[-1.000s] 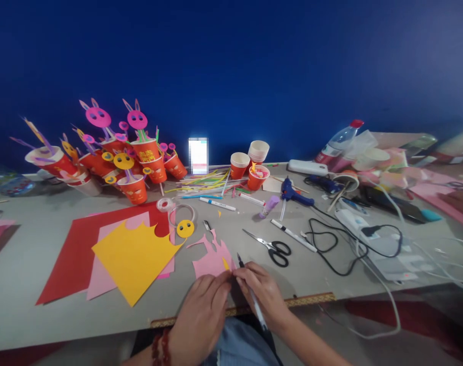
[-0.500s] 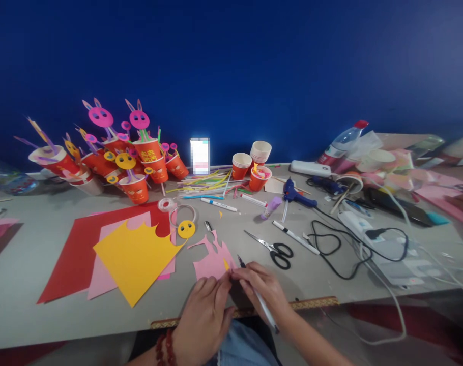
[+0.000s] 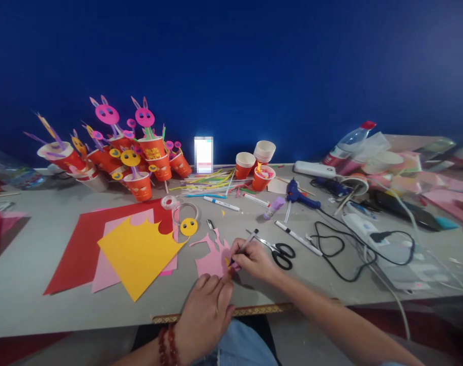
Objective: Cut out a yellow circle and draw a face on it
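Observation:
My right hand is closed around a marker, its tip down at a small yellow piece on the pink paper scrap. My left hand, with a red bead bracelet at the wrist, lies at the scrap's lower edge. Its fingertips meet the small piece near the marker tip; whether they grip it is too small to tell. Black-handled scissors lie just right of my right hand. Left of the scrap is a yellow smiley disc.
Yellow paper lies over pink and red sheets at left. Decorated red cups stand behind them. Plain cups, colored sticks and a blue glue gun are further back. A power strip with cables lies at right.
My right hand has turned the marker from pointing back toward me to tip down at the small piece. It has moved slightly up and left. My left hand stays nearly in place.

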